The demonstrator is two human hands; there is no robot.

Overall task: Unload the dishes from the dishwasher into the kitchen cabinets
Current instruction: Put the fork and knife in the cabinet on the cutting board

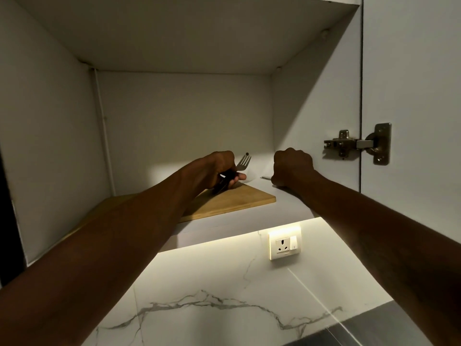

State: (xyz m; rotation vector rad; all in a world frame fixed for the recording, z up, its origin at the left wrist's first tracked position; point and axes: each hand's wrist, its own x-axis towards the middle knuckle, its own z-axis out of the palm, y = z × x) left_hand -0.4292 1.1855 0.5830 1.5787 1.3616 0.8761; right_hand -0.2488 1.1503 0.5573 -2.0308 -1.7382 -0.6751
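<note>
**Cutlery at the open cabinet**

The white cabinet (174,116) stands open above a marble backsplash (224,283). A wooden cutting board (237,201) lies on its shelf (287,203), with a door hinge (356,143) to the right and a wall socket (284,244) below. Over the board, the left hand (219,168) has its grip clamped on a fork (243,163). The right hand (291,166) rests on the shelf, its grip closed round a thin metal utensil (265,178).
</note>
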